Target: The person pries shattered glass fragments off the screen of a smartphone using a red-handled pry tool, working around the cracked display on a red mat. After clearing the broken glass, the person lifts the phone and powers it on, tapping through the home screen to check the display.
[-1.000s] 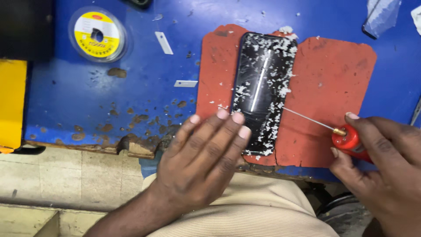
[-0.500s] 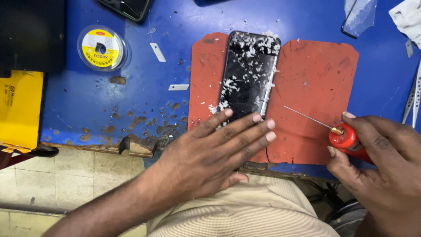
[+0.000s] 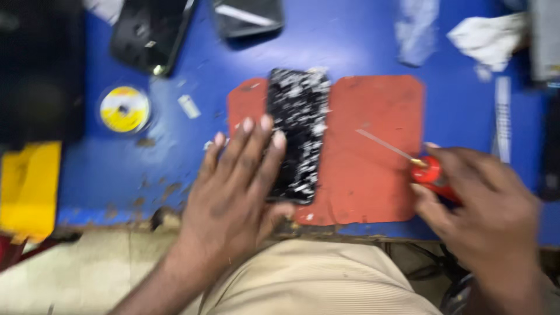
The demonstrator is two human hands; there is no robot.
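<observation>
Left hand (image 3: 233, 192): flat, fingers spread, slid up the shattered black phone's (image 3: 297, 134) left edge on red rubber mat (image 3: 373, 175); right hand (image 3: 484, 216): unchanged, gripping red-handled thin metal pick (image 3: 429, 172).

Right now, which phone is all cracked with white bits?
The phone on the red mat, under the left hand; the two dark ones at the table's top look unbroken.

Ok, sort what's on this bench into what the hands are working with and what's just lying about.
In use:
left hand pressing the black phone with shattered glass
red rubber mat
right hand holding the red-handled thin metal pick

Lying about:
yellow round spool
two dark phones
white crumpled cloth
yellow box
</observation>
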